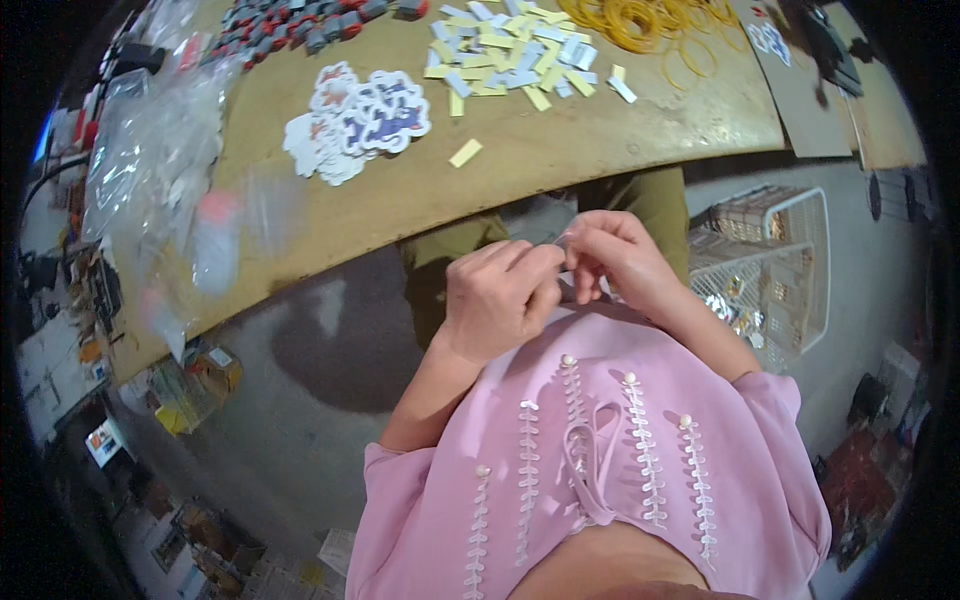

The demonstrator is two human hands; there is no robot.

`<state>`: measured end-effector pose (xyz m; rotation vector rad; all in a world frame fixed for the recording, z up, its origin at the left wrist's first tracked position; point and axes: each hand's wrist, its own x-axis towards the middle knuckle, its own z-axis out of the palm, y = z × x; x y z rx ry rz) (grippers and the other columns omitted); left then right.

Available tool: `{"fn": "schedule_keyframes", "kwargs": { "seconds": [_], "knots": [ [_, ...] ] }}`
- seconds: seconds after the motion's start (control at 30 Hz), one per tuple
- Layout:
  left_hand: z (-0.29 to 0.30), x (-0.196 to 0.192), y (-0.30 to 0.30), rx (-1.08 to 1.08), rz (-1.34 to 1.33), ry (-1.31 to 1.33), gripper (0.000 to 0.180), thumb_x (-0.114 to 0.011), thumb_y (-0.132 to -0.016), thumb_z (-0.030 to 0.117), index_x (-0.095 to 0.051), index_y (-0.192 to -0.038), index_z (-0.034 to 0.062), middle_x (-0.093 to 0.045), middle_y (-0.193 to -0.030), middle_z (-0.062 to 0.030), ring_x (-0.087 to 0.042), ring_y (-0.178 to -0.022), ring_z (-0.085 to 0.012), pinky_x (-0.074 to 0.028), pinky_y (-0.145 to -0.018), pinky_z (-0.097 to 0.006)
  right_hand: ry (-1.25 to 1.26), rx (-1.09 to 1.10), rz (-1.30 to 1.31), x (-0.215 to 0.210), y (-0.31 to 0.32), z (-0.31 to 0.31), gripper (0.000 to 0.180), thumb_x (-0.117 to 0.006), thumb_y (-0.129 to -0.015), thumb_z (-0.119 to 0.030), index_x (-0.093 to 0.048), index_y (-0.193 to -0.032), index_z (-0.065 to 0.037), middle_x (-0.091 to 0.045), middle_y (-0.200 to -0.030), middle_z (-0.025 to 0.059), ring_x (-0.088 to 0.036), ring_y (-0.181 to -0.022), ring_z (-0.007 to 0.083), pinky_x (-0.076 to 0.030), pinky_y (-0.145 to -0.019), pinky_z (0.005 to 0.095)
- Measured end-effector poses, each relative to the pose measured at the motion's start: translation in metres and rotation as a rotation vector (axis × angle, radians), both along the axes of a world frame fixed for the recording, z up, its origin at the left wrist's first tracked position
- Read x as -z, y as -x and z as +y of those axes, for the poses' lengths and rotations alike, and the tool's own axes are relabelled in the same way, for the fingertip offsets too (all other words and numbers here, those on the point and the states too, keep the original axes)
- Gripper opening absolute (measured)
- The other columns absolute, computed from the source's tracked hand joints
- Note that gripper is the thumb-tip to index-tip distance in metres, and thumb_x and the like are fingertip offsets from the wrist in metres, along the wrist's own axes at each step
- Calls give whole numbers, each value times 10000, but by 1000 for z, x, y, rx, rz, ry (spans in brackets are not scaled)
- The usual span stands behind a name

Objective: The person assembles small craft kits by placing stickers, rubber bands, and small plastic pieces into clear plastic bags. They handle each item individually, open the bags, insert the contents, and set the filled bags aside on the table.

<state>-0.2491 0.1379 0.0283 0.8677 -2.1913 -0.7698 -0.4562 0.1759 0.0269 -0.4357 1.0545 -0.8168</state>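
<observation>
Head view showed the two bare hands meeting above the lap, in front of the wooden, yellowish-brown table (330, 225). The right hand (622, 255) had its thumb and forefinger pinched on a small, thin, clear-looking piece (562, 240), too small to tell exactly. The left hand (503, 295) was curled, its fingertips touching near this piece; whether it also gripped, I could not tell. On the table lay small yellow and white rectangular strips (510, 55), white cut-out stickers with coloured prints (365, 118) and yellow elastic rings (630, 22).
</observation>
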Motion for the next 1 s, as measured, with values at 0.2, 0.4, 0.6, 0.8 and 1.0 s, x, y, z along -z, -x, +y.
{"fn": "schedule_keyframes", "kwargs": {
  "seconds": [0.2,0.4,0.6,0.8,1.0],
  "knots": [
    [0,-7,-18,40,-57,-26,106,-772,-887,85,-671,-891,52,-658,-789,-109,-653,-695,-319,-517,-617,-422,882,22,859,-15,-3,-1,171,-758,-956,-99,-711,-1112,-48,-743,-1022,94,-731,-751,137,-547,-551,270],
    [-11,-31,-37,194,-115,-76,128,-801,-866,92,-736,-971,59,-690,-858,-96,-663,-755,-311,-536,-668,-415,1256,-515,1040,-34,13,-10,323,-777,-782,-64,-692,-1093,-84,-682,-1046,74,-689,-961,304,-595,-776,391],
    [-77,-42,-45,-321,-198,369,244,-839,-838,124,-772,-1072,101,-757,-1055,-82,-706,-989,-319,-568,-909,-440,1211,-539,1028,-26,10,-10,308,-751,-727,-31,-687,-1026,-74,-644,-1004,76,-647,-977,308,-571,-821,410],
    [-114,-34,-64,-369,-342,354,214,-804,-914,153,-770,-1115,86,-773,-1073,-108,-719,-1000,-318,-572,-893,-439,1167,-449,1066,-24,10,-6,309,-744,-721,16,-693,-1015,-64,-642,-1001,90,-644,-940,311,-567,-783,411],
    [-123,-23,-68,-592,-229,227,129,-741,-978,104,-757,-1102,70,-771,-894,-106,-726,-722,-276,-582,-699,-357,1173,-360,1111,-19,10,-7,298,-735,-729,-8,-679,-1019,-49,-627,-1006,94,-636,-963,309,-557,-811,408]
  ]
}}
